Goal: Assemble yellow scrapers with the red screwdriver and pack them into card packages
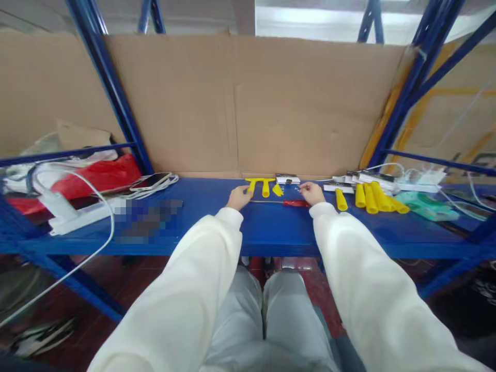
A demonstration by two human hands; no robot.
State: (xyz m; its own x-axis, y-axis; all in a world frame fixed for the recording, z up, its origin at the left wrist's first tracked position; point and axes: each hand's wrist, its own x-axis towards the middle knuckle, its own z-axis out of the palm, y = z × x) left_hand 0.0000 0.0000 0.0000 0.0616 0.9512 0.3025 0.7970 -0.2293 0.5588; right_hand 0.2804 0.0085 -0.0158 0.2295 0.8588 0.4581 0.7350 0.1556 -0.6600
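Note:
My left hand point(237, 198) is closed at the left end of the blue shelf's work area, its fingertips gripping a yellow plastic handle-like piece point(252, 185). Just right of it stands another yellow piece point(265, 188), then a small pointed yellow part point(277, 190). My right hand point(312, 194) has thumb and fingers pinched together over some tiny loose bits point(296, 189). Whatever lies between those fingertips is too small to make out. A screwdriver with a red handle point(296, 203) lies between both hands, its shaft pointing left. Behind it sits a white box with a dark top point(287, 179).
Right of my right hand are several yellow handles point(371, 199), stacked white boxes point(374, 179) and a green plastic bag point(426, 205). At left lie a phone point(150, 181), a white cable and a red bag point(103, 175). A cardboard panel point(240, 103) closes the back.

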